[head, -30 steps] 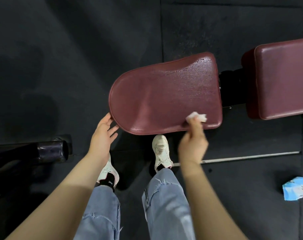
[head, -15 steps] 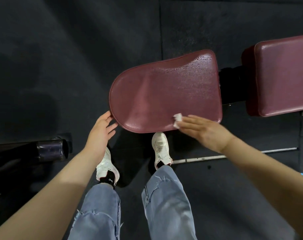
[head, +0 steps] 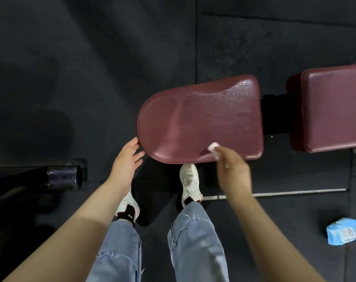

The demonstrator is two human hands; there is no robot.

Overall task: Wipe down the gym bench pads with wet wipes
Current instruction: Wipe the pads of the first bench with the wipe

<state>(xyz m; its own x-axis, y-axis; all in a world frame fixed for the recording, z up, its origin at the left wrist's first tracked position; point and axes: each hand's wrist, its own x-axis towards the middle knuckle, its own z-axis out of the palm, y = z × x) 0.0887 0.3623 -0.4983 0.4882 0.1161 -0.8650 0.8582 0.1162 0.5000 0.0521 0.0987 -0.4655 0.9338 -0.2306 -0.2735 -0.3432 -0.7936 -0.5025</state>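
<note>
right hand [head: 233, 171] pinches a small white wet wipe [head: 213, 148] on the maroon vinyl seat pad [head: 199, 121], centre frame; left hand [head: 126, 162], relaxed, steadies its rim; overlap strokes.

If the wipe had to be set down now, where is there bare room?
Bare floor lies beyond the seat pad to the upper left, and between the metal bar and the wipe pack. The seat pad's far half is also bare. Crowded: its near edge, where the left hand, the right hand holding the wipe, and the shoes meet.
</note>
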